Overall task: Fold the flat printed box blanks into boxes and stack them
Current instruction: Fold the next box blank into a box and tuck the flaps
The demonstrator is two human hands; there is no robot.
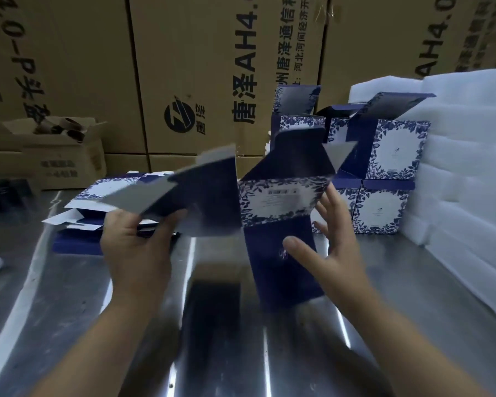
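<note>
A navy and white floral box blank point(272, 204) hangs unfolded above the steel table, its panels blurred by motion. My left hand point(135, 247) grips its left panel from below. To the right, my right hand point(321, 242) has its fingers spread, palm against the blank's right side and dark lower panel. A pile of flat blanks point(98, 196) lies on the table behind my left hand. Several folded boxes point(384, 179) are stacked at the back right, some with lids standing open.
The shiny steel table point(241, 339) fills the foreground. White foam sheets point(470, 167) are piled along the right. Large brown cartons point(198, 67) form a wall behind. A small open carton point(60, 147) sits at the back left.
</note>
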